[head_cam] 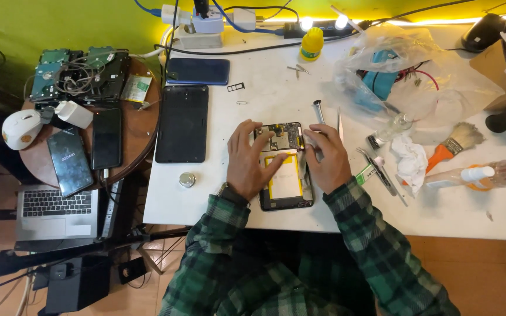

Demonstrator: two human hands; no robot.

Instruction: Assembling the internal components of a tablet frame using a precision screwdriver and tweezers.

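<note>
The left hand lies flat over the left edge of an opened phone, its fingers spread and reaching across the exposed circuit board at the top of the device. The right hand rests on the phone's right edge with its fingers curled against the side; whether it pinches anything there cannot be told. The opened phone lies face down near the front edge of the white bench, between the two hands, with a pale battery framed in yellow showing in its middle. Both wrists come out of green plaid sleeves.

Just left of the left hand lies a black back cover, and beyond it a dark blue phone. A small round metal piece sits near the bench's front left corner. Just above the right hand a screwdriver and tweezers lie on the bench. To the right are a crumpled white cloth, a brush with an orange handle, a clear plastic bottle on its side and a rumpled plastic bag. A yellow bottle stands at the back.

Left of the bench, a round wooden table carries two more phones, hard drives and a white mouse. A laptop sits below it.
</note>
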